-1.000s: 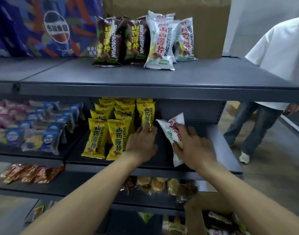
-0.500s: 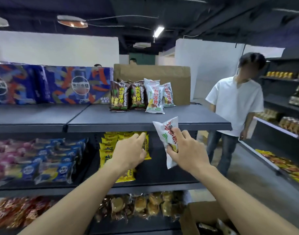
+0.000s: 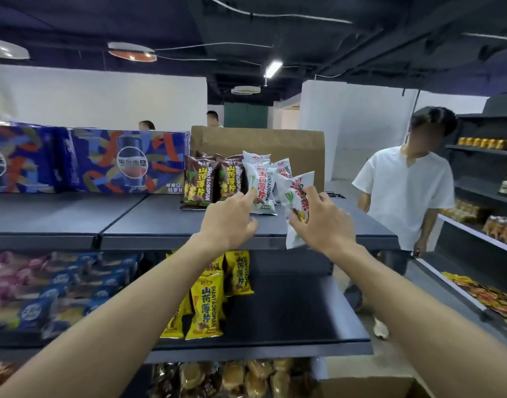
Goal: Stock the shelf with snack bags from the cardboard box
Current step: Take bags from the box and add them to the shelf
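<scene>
My left hand (image 3: 230, 218) reaches in, fingers loosely curled and holding nothing, its fingertips at the front white bag in the top shelf (image 3: 275, 225) row. My right hand (image 3: 322, 222) pinches a white snack bag (image 3: 297, 201) over the shelf's front, beside that row. Placing step: next, I'd stand it upright alongside. Standing there: two brown bags (image 3: 196, 182), about three white bags (image 3: 261, 185).
</scene>
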Demonstrator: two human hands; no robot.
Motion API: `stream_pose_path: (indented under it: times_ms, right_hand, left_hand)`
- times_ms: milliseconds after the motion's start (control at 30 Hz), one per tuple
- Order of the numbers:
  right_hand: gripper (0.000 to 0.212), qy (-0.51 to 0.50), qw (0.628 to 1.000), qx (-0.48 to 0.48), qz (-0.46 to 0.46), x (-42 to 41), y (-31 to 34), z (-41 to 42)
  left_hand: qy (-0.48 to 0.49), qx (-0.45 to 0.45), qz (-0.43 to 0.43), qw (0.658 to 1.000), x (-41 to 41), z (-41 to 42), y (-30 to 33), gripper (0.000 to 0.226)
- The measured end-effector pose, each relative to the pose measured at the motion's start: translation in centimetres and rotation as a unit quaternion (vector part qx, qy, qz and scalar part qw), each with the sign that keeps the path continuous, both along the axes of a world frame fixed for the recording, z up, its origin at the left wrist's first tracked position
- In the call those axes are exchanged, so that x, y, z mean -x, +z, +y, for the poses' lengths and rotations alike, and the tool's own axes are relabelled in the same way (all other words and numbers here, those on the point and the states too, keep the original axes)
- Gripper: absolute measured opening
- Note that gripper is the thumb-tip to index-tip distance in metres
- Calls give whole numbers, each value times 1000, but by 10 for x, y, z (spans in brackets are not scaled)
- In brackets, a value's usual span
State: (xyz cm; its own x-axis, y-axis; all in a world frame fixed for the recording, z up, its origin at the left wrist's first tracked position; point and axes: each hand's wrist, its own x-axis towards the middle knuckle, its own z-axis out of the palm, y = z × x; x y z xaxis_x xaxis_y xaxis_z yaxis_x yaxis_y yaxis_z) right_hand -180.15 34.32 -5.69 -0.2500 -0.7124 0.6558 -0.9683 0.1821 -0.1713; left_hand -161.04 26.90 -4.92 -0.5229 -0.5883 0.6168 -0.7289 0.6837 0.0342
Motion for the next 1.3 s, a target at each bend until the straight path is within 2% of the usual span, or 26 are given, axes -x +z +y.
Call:
stream_pose_path:
  times_ms: [100, 567, 667, 767, 833, 1000, 1167, 1300]
  right_hand:
    - [50, 0, 1000, -10, -8, 27, 6, -37]
    - [56, -10, 998, -55, -19, 104, 14, -189]
    - [53, 2, 999, -49, -19, 105, 14, -214]
    - [53, 18, 994, -78, -69, 105, 4, -232]
    - [60, 39, 989, -107, -96, 106, -9, -240]
    - [80, 40, 988, -118, -96, 104, -22, -254]
    - [86, 26, 981, -164, -101, 102, -18, -254]
    - [87, 42, 974, -187, -125, 99, -12, -238]
  left_hand:
    - [10, -6, 12, 1000, 15, -25, 2, 30]
    - [85, 1, -10, 996, 67, -130, -5, 24]
    - [65, -3, -8, 998, 81, -144, 2, 38]
    - [41, -16, -13, 999, 92, -154, 1, 61]
    - [26, -38, 13, 999, 95, -159, 0, 68]
    - [21, -71, 36, 997, 99, -168, -1, 71]
    - [9, -88, 81, 993, 99, -166, -11, 69]
    - [10, -76, 65, 995, 100, -157, -11, 66]
